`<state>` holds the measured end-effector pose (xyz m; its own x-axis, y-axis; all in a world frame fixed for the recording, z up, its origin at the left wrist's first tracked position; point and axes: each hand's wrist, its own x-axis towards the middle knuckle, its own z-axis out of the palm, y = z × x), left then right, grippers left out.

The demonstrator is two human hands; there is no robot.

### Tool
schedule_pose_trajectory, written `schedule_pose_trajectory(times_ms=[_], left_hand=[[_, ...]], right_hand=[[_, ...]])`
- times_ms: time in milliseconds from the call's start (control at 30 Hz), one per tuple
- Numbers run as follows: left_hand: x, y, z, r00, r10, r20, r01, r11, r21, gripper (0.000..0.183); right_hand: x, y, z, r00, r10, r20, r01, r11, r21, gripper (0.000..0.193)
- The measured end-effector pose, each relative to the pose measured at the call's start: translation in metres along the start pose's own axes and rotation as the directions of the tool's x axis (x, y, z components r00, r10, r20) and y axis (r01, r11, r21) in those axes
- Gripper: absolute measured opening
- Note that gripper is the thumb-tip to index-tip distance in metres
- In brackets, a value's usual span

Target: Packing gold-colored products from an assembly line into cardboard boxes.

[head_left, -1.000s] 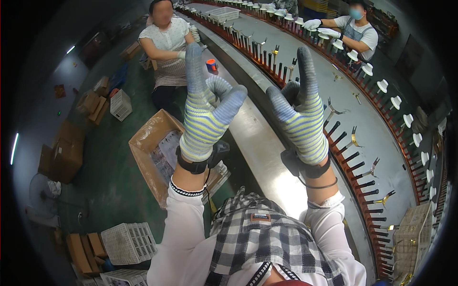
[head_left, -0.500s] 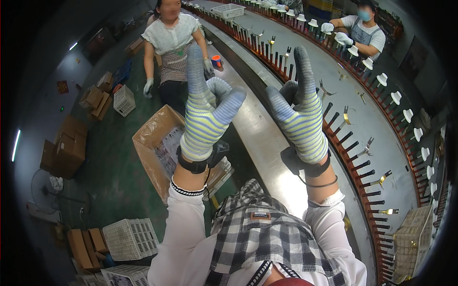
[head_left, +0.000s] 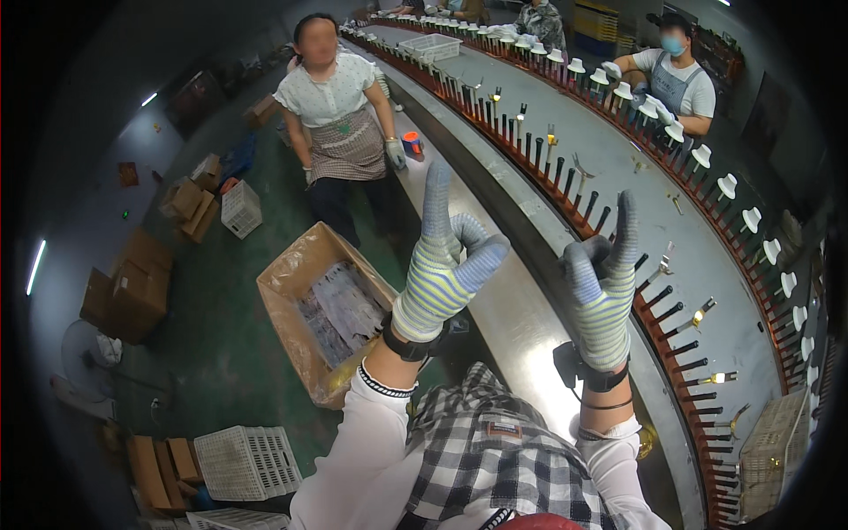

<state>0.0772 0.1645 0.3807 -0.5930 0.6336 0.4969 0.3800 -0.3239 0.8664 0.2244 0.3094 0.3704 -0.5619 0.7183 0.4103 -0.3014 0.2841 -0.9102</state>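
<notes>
Both my hands wear grey-blue gloves with yellow-green stripes and hang in the air over the metal ledge. My left hand point(head_left: 431, 287) points its index finger up, thumb out to the side, the other fingers curled; it holds nothing. My right hand point(head_left: 602, 309) has its index finger raised and the thumb near the curled fingers; nothing shows in it. Beside it runs a curved line of black upright pegs point(head_left: 669, 309). Forked metal pieces point(head_left: 666, 259) lean among them. The shiny metal ledge point(head_left: 521, 327) lies between and below my hands.
An open, plastic-lined carton point(head_left: 291, 265) with flat grey pieces stands left of my left hand. One person point(head_left: 334, 106) stands beyond it; a masked person point(head_left: 685, 84) works across the line. White caps point(head_left: 726, 187) top the far pegs. White crates point(head_left: 247, 455) stand lower left.
Both hands have moved lower and to the right in view, keeping a raised index finger. The view has shifted, and the pegs' forked pieces have moved along. The standing person's hand now rests by the ledge.
</notes>
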Motion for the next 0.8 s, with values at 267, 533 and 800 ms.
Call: schedule_pose_trajectory(times_ms=[267, 533, 800], left_hand=[[0.024, 0.009, -0.038, 0.963, 0.128, -0.236, -0.143, 0.989, -0.047, 0.107], [0.027, 0.001, -0.041, 0.974, 0.175, -0.145, -0.17, 0.984, 0.05, 0.102], [0.027, 0.01, -0.026, 0.988, 0.092, -0.123, -0.087, 0.995, 0.04, 0.098]], right_hand=[[0.029, -0.028, -0.035, 0.968, -0.17, -0.187, 0.153, 0.983, -0.1, 0.085], [0.034, -0.012, -0.022, 0.979, -0.156, -0.131, 0.146, 0.986, -0.081, 0.092], [0.027, -0.008, -0.027, 0.966, -0.175, -0.19, 0.162, 0.983, -0.084, 0.091]])
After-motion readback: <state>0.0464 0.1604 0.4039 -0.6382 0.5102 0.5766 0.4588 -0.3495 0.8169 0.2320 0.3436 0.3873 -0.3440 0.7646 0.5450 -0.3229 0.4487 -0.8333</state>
